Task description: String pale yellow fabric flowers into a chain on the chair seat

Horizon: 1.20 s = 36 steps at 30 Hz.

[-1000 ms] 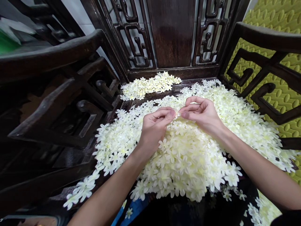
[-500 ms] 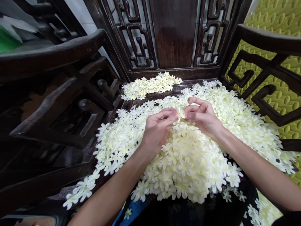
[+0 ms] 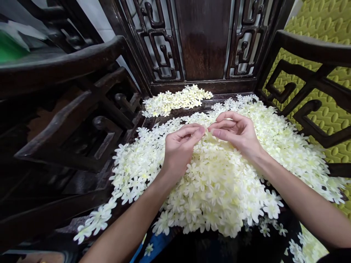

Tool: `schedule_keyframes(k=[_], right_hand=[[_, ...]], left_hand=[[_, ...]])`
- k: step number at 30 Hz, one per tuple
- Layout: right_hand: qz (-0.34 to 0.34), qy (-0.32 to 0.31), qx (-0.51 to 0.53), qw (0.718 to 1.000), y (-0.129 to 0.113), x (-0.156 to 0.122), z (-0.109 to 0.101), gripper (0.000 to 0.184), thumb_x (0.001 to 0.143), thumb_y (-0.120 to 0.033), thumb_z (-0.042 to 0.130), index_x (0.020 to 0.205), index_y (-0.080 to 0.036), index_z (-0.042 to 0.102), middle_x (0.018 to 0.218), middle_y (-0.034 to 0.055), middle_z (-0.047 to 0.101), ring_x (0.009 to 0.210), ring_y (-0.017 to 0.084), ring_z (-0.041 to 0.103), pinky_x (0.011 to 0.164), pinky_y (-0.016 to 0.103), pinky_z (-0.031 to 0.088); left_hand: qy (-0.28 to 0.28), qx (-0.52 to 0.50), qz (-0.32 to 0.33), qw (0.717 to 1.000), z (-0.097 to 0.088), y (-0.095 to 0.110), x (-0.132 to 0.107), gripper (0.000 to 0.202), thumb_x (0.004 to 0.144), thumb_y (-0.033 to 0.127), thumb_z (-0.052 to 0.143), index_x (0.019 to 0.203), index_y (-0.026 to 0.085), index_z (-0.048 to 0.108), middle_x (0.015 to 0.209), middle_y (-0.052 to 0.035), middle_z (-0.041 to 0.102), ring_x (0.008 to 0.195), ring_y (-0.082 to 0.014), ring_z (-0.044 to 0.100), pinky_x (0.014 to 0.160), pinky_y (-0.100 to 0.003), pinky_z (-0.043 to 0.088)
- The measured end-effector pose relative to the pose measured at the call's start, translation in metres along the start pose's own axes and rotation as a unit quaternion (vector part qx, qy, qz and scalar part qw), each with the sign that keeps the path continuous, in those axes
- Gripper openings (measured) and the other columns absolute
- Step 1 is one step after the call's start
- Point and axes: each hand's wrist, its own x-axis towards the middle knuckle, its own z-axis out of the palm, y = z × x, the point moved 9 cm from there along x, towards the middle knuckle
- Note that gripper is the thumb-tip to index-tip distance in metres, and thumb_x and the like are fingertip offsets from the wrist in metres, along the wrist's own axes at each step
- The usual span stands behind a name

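A big heap of pale cream fabric flowers [image 3: 219, 182] covers the seat of a dark carved wooden chair [image 3: 203, 40]. Above the heap's far part, my left hand [image 3: 179, 146] and my right hand [image 3: 237, 133] meet fingertip to fingertip. Both pinch one small cream flower [image 3: 208, 134] between thumbs and forefingers; most of it is hidden by the fingers. My forearms cross the heap from the lower edge of the view.
A smaller, separate pile of flowers [image 3: 175, 100] lies at the back of the seat against the chair back. Dark carved armrests [image 3: 68, 65] rise on the left and right [image 3: 312, 47]. A green-yellow quilted surface [image 3: 329, 22] shows behind the right armrest. A few flowers trail off the seat's front left [image 3: 93, 221].
The hands stay together over the heap, fingers shifting slightly on the pinched flower. The view has shifted a little; the piles have not moved.
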Motion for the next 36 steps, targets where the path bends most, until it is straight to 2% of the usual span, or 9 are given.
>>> schedule_keyframes(k=[5, 15, 28, 36], right_hand=[[0.011, 0.012, -0.014, 1.000, 0.0003, -0.0007, -0.0021, 0.040, 0.063, -0.023, 0.093, 0.096, -0.018, 0.071, 0.086, 0.0030, 0.081, 0.080, 0.017, 0.078, 0.080, 0.029, 0.064], [0.029, 0.039, -0.021, 0.999, -0.0005, -0.0024, -0.0030, 0.041, 0.058, -0.025, 0.095, 0.092, -0.018, 0.073, 0.082, 0.0031, 0.081, 0.076, 0.017, 0.077, 0.077, 0.028, 0.064], [0.035, 0.038, -0.028, 0.998, -0.0017, -0.0024, -0.0025, 0.039, 0.061, -0.028, 0.094, 0.093, -0.017, 0.076, 0.082, 0.0046, 0.081, 0.074, 0.018, 0.078, 0.074, 0.029, 0.066], [0.033, 0.035, -0.030, 0.998, -0.0008, -0.0018, -0.0036, 0.035, 0.062, -0.023, 0.094, 0.092, -0.017, 0.078, 0.083, 0.0047, 0.081, 0.074, 0.017, 0.078, 0.072, 0.026, 0.066]], left_hand=[[-0.001, 0.000, -0.002, 1.000, -0.0001, -0.0016, 0.0003, 0.010, 0.077, 0.032, 0.082, 0.079, 0.022, 0.080, 0.105, -0.0046, 0.070, 0.095, -0.0166, 0.065, 0.084, -0.029, 0.053], [0.005, 0.015, -0.006, 1.000, -0.0007, -0.0003, -0.0002, 0.014, 0.075, 0.034, 0.083, 0.076, 0.021, 0.080, 0.106, -0.0062, 0.071, 0.092, -0.0168, 0.066, 0.078, -0.028, 0.052], [-0.002, 0.023, 0.006, 1.000, 0.0009, 0.0027, -0.0011, 0.014, 0.077, 0.034, 0.082, 0.081, 0.021, 0.081, 0.106, -0.0062, 0.070, 0.092, -0.0178, 0.065, 0.079, -0.029, 0.052], [0.003, 0.022, 0.003, 1.000, 0.0007, 0.0036, -0.0014, 0.012, 0.077, 0.034, 0.082, 0.079, 0.022, 0.081, 0.105, -0.0056, 0.071, 0.094, -0.0177, 0.066, 0.080, -0.029, 0.053]])
